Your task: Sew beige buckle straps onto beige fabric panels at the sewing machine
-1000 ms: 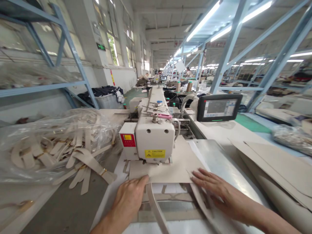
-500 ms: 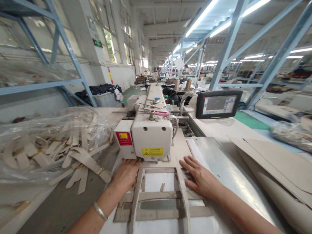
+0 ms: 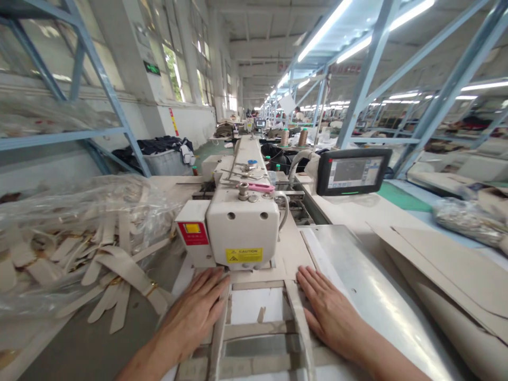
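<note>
My left hand [image 3: 198, 309] lies flat with its fingers stretched out, left of a frame-like template with beige strips [image 3: 297, 304]. Its fingertips reach just below the white sewing machine head [image 3: 243, 233]. On the other side, my right hand [image 3: 329, 309] rests palm down, fingers extended, on the beige sheet [image 3: 292, 246] that runs under the machine head. Both hands are open and hold nothing. Between them, white and grey surfaces show through the template's openings. The needle area is hidden behind the machine's front cover.
At left, a clear plastic bag [image 3: 146, 198] spills beige straps [image 3: 119, 264] with gold-coloured buckles. A control screen [image 3: 353, 172] stands at back right. Large beige sheets [image 3: 444, 264] lie at right, beside a shiny metal plate [image 3: 349, 254]. A pink-handled tool [image 3: 260, 188] lies atop the machine.
The view has shifted slightly. My left hand appears larger and nearer, and its bracelet has left the picture. My right hand stays flat, a little lower in view.
</note>
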The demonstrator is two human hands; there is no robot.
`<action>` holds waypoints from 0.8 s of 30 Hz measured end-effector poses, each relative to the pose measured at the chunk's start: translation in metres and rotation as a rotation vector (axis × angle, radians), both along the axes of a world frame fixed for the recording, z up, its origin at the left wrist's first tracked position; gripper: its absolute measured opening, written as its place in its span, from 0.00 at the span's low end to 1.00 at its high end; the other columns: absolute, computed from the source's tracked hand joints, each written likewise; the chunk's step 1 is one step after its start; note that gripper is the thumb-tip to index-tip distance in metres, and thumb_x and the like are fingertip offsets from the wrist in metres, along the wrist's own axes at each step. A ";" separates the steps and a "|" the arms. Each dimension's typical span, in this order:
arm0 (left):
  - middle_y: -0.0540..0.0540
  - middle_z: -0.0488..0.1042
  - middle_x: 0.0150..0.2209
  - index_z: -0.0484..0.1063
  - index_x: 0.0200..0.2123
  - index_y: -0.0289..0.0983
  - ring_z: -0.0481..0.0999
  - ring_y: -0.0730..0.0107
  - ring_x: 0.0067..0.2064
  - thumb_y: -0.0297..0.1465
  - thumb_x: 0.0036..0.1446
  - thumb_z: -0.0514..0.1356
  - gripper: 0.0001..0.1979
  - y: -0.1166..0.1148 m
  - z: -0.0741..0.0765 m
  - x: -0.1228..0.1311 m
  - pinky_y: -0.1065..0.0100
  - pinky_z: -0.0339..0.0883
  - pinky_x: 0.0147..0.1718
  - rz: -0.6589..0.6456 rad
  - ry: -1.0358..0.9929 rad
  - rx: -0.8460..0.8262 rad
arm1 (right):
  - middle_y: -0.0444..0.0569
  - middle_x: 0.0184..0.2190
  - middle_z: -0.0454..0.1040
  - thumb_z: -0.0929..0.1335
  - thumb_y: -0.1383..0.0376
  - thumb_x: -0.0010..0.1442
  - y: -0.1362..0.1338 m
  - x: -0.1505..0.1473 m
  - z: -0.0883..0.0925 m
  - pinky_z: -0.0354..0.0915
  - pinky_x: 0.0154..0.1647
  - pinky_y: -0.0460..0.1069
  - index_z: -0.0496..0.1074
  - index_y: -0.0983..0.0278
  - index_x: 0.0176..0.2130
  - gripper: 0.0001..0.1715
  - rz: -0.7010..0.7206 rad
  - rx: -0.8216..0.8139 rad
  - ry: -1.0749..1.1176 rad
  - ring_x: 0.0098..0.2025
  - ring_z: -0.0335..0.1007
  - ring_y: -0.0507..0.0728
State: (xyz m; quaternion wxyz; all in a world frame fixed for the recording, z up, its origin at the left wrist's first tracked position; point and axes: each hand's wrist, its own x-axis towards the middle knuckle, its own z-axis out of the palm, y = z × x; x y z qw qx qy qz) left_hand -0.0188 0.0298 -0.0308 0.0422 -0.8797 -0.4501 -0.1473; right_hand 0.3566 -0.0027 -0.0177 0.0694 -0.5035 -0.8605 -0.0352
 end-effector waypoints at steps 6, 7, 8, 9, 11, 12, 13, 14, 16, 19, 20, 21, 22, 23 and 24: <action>0.44 0.66 0.66 0.61 0.68 0.50 0.68 0.47 0.64 0.41 0.71 0.51 0.24 0.006 -0.028 -0.002 0.47 0.69 0.58 -0.021 0.020 0.218 | 0.69 0.68 0.56 0.63 0.61 0.69 -0.007 -0.016 0.013 0.59 0.66 0.66 0.57 0.63 0.70 0.34 -0.082 -0.017 -0.036 0.70 0.50 0.72; 0.44 0.67 0.65 0.62 0.68 0.51 0.69 0.47 0.63 0.42 0.71 0.50 0.24 0.008 -0.030 -0.002 0.47 0.70 0.57 -0.027 0.020 0.241 | 0.68 0.68 0.57 0.63 0.60 0.69 -0.007 -0.017 0.017 0.59 0.66 0.66 0.59 0.61 0.70 0.33 -0.096 -0.033 -0.033 0.70 0.51 0.72; 0.43 0.68 0.65 0.63 0.67 0.51 0.70 0.46 0.62 0.42 0.71 0.50 0.23 0.009 -0.031 -0.003 0.47 0.70 0.56 -0.030 0.018 0.256 | 0.67 0.68 0.57 0.63 0.61 0.69 -0.007 -0.017 0.021 0.59 0.67 0.65 0.60 0.61 0.69 0.32 -0.101 -0.050 -0.029 0.70 0.51 0.71; 0.43 0.68 0.65 0.63 0.67 0.51 0.70 0.46 0.62 0.42 0.72 0.50 0.23 0.010 -0.032 -0.003 0.47 0.71 0.56 -0.030 0.015 0.261 | 0.66 0.68 0.57 0.63 0.61 0.69 -0.007 -0.018 0.025 0.58 0.67 0.65 0.61 0.62 0.69 0.31 -0.097 -0.067 -0.023 0.70 0.51 0.71; 0.44 0.68 0.65 0.65 0.66 0.52 0.70 0.47 0.62 0.43 0.72 0.49 0.23 0.011 -0.030 -0.003 0.48 0.70 0.56 -0.024 0.001 0.255 | 0.63 0.69 0.54 0.62 0.63 0.68 -0.006 -0.021 0.030 0.54 0.69 0.65 0.61 0.65 0.68 0.32 -0.070 -0.097 -0.011 0.70 0.49 0.70; 0.45 0.68 0.65 0.65 0.66 0.52 0.70 0.47 0.63 0.43 0.72 0.50 0.23 0.010 -0.029 -0.002 0.49 0.70 0.57 -0.023 -0.007 0.250 | 0.62 0.70 0.54 0.62 0.63 0.68 -0.006 -0.022 0.032 0.53 0.70 0.65 0.61 0.68 0.68 0.32 -0.058 -0.112 -0.007 0.71 0.49 0.69; 0.46 0.67 0.65 0.64 0.66 0.52 0.70 0.48 0.63 0.43 0.71 0.50 0.23 0.010 -0.028 -0.001 0.50 0.69 0.58 -0.025 -0.015 0.245 | 0.62 0.70 0.53 0.61 0.63 0.68 -0.005 -0.023 0.033 0.53 0.70 0.65 0.61 0.70 0.68 0.33 -0.054 -0.128 -0.002 0.71 0.49 0.69; 0.46 0.67 0.65 0.63 0.67 0.52 0.70 0.49 0.63 0.43 0.71 0.50 0.23 0.010 -0.027 0.000 0.50 0.69 0.58 -0.033 -0.019 0.242 | 0.63 0.70 0.54 0.61 0.63 0.68 -0.005 -0.024 0.033 0.53 0.70 0.65 0.61 0.73 0.68 0.33 -0.059 -0.142 0.002 0.70 0.50 0.69; 0.49 0.68 0.65 0.61 0.68 0.51 0.70 0.51 0.63 0.42 0.72 0.50 0.24 0.011 -0.026 0.000 0.51 0.67 0.60 -0.063 -0.016 0.236 | 0.65 0.69 0.56 0.62 0.62 0.66 -0.003 -0.023 0.032 0.55 0.70 0.64 0.61 0.77 0.67 0.35 -0.079 -0.158 0.010 0.70 0.53 0.70; 0.50 0.69 0.64 0.60 0.69 0.51 0.70 0.52 0.63 0.42 0.71 0.50 0.25 0.014 -0.027 0.000 0.49 0.64 0.63 -0.086 0.002 0.206 | 0.65 0.68 0.58 0.62 0.64 0.64 0.000 -0.019 0.031 0.56 0.70 0.61 0.63 0.78 0.65 0.34 -0.098 -0.148 0.014 0.69 0.54 0.69; 0.50 0.68 0.65 0.60 0.68 0.51 0.70 0.52 0.63 0.43 0.71 0.51 0.24 0.015 -0.028 0.000 0.49 0.64 0.63 -0.079 0.007 0.192 | 0.65 0.68 0.59 0.61 0.63 0.65 0.000 -0.018 0.030 0.55 0.70 0.62 0.64 0.78 0.65 0.34 -0.104 -0.141 0.012 0.69 0.55 0.69; 0.50 0.68 0.65 0.61 0.68 0.51 0.70 0.52 0.63 0.43 0.71 0.51 0.24 0.015 -0.028 0.000 0.49 0.64 0.63 -0.069 0.013 0.177 | 0.65 0.68 0.59 0.61 0.63 0.65 0.000 -0.017 0.029 0.54 0.70 0.62 0.64 0.78 0.65 0.34 -0.108 -0.133 0.007 0.69 0.55 0.69; 0.49 0.68 0.65 0.62 0.68 0.51 0.70 0.52 0.63 0.43 0.71 0.51 0.24 0.015 -0.027 0.000 0.49 0.65 0.62 -0.061 0.022 0.164 | 0.65 0.68 0.60 0.61 0.62 0.65 0.000 -0.017 0.028 0.54 0.70 0.63 0.62 0.78 0.66 0.35 -0.110 -0.125 -0.001 0.69 0.55 0.69; 0.49 0.68 0.65 0.63 0.67 0.50 0.70 0.52 0.63 0.43 0.71 0.51 0.24 0.013 -0.025 0.001 0.49 0.66 0.61 -0.053 0.031 0.153 | 0.65 0.68 0.60 0.61 0.61 0.65 0.000 -0.017 0.026 0.54 0.70 0.64 0.60 0.77 0.67 0.36 -0.107 -0.117 -0.012 0.69 0.55 0.70; 0.49 0.69 0.64 0.65 0.66 0.49 0.70 0.52 0.63 0.43 0.71 0.50 0.23 0.011 -0.023 0.002 0.49 0.68 0.60 -0.045 0.040 0.141 | 0.66 0.68 0.60 0.62 0.61 0.65 0.000 -0.017 0.024 0.54 0.70 0.65 0.57 0.75 0.69 0.38 -0.100 -0.105 -0.026 0.69 0.56 0.70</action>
